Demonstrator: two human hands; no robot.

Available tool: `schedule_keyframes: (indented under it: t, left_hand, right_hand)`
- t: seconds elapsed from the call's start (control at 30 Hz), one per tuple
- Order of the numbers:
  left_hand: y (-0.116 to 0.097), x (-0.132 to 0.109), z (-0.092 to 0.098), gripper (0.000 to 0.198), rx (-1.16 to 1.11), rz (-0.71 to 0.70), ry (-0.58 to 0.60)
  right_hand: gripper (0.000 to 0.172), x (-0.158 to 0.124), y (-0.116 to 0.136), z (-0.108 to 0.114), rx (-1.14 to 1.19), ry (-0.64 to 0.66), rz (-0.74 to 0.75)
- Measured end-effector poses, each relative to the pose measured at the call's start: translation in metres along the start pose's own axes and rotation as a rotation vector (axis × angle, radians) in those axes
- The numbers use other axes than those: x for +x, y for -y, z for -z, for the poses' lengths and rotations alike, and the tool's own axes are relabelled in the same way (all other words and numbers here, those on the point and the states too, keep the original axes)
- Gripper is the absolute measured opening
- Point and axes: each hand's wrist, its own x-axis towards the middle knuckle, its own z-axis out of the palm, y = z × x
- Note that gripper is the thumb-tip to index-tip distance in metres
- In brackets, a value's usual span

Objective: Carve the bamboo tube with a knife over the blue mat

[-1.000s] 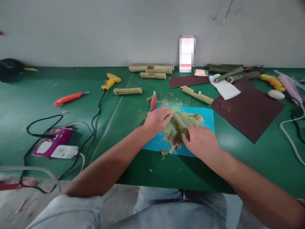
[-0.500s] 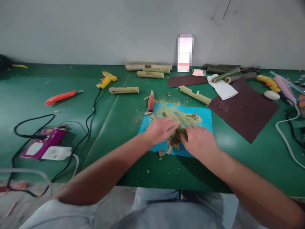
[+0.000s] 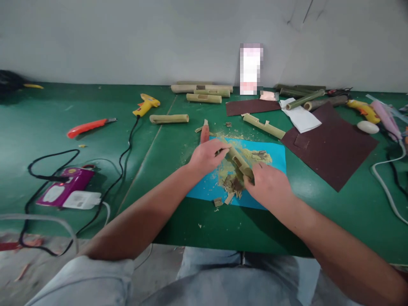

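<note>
A bamboo piece (image 3: 239, 162) with a rectangular opening is held at a slant over the blue sheet (image 3: 204, 191). My right hand (image 3: 269, 180) is closed around its lower right end. At its upper left end is my left hand (image 3: 208, 156), its fingers pinched together; whether they grip the bamboo or something small is hidden. Beneath and beside the bamboo lie shavings (image 3: 232, 185) and pale dust. A red-handled blade tool (image 3: 205, 131) lies just beyond my left hand, partly covered by it.
Bamboo pieces (image 3: 204, 98) lie at the back, near a phone-like screen (image 3: 250, 70). Left are a red cutter (image 3: 87, 127), a yellow glue gun (image 3: 146, 105) and a purple power strip (image 3: 68, 185) with cables. Dark brown sheets (image 3: 331, 148), white paper and another yellow glue gun sit right.
My left hand has moved up and left along the bamboo, uncovering its opening and now partly covering the red-handled tool. My right hand still holds the lower end. The view has shifted slightly.
</note>
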Motion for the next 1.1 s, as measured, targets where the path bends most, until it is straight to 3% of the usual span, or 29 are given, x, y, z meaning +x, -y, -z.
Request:
schedule_keyframes:
  t: [0.17, 0.3, 0.87, 1.1]
  left_hand:
    - [-0.0031, -0.0015, -0.0032, 0.026, -0.003, -0.081, 0.062]
    - [-0.0035, 0.0001, -0.0050, 0.025, 0.007, -0.028, 0.008]
    - [-0.0039, -0.0005, -0.0019, 0.028, 0.090, -0.059, 0.076]
    - [-0.0009, 0.0020, -0.0037, 0.026, 0.050, -0.054, 0.046]
  right_hand:
    - [0.024, 0.0008, -0.0006, 0.0020, 0.003, 0.013, -0.009]
    - [0.026, 0.0011, -0.0004, 0.0009, -0.004, -0.009, -0.021]
    - [0.025, 0.0010, -0.0010, -0.0001, -0.010, -0.017, -0.024]
    - [0.026, 0.0012, -0.0009, 0.0013, -0.005, 0.009, -0.033]
